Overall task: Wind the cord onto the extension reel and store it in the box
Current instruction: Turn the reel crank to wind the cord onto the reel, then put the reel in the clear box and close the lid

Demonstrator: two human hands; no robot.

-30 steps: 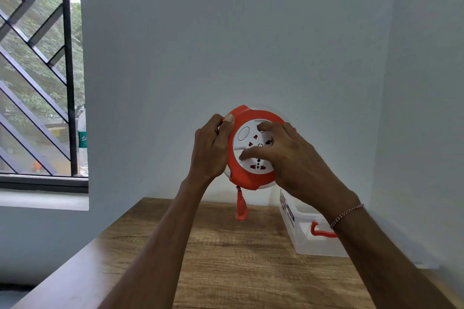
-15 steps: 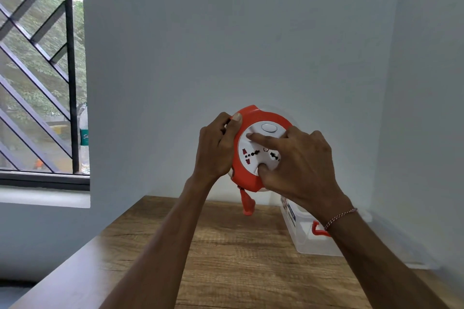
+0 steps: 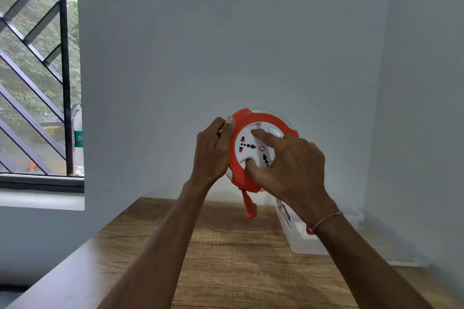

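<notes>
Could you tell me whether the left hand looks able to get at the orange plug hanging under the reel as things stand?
Probably not right away: the left hand is gripping the reel's rim and holding it up. The plug dangles clear below, with nothing around it, so the path looks free once that grip is released.

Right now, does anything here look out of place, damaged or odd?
Nothing stands out. The left hand grips the orange reel by its rim, the right hand has fingers on its white face, and the plug dangles just below. The clear box sits square on the wooden table.
</notes>
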